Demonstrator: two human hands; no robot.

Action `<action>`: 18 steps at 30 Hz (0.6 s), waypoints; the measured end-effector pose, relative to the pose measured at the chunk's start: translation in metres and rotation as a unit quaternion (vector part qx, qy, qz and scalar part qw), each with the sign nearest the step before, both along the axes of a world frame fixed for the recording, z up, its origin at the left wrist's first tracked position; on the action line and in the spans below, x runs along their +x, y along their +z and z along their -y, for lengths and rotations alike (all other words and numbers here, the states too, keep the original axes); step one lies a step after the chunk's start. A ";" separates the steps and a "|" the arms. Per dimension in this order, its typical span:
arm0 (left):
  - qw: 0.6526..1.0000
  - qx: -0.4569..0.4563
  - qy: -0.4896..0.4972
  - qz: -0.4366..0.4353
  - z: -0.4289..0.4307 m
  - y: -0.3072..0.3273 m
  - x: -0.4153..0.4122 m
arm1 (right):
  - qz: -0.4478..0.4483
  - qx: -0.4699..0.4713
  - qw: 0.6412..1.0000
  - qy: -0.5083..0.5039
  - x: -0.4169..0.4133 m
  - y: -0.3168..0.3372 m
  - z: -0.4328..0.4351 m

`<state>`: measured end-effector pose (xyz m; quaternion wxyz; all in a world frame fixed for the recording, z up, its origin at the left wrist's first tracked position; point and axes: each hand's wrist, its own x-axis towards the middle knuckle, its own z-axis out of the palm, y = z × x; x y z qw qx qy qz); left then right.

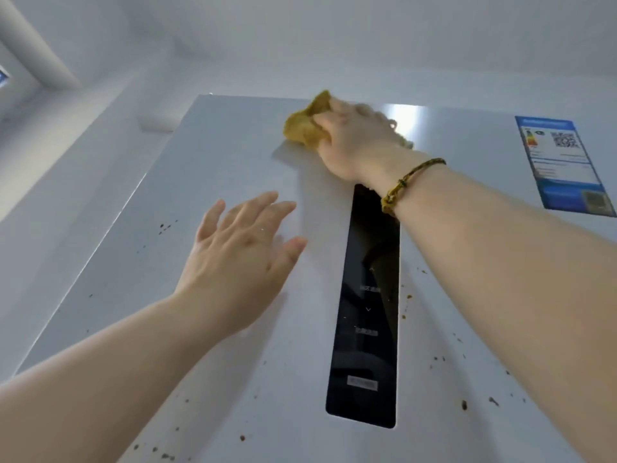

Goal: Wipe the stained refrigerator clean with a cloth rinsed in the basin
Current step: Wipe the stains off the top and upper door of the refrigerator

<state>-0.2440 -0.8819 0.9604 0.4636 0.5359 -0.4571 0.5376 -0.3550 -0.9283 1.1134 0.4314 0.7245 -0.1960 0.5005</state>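
Yellow cloth [305, 127] is pressed against upper refrigerator door [217, 162], bunched in right grip [354, 138], fingers curled over it. Left grip [240, 252] is spread, fingers straight, nothing held, left of black panel [367, 312]. Brown stains [464, 404] are scattered lower down.

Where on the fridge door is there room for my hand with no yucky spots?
The fridge door is bare up top between its left edge, the yellow cloth and the left hand. Another clean strip runs between the right hand and the blue label. Brown spots crowd the bottom, both sides of the black panel.
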 end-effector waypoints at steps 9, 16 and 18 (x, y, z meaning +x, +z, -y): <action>0.998 0.036 0.037 -0.048 0.011 0.005 -0.022 | 0.077 0.015 0.997 -0.003 -0.072 0.027 0.039; 0.997 0.040 0.023 -0.056 0.011 0.004 -0.020 | 0.167 0.032 0.985 0.008 -0.073 0.015 0.038; 0.997 0.033 0.024 -0.058 0.012 0.003 -0.019 | 0.046 -0.007 0.999 0.028 -0.053 -0.005 0.029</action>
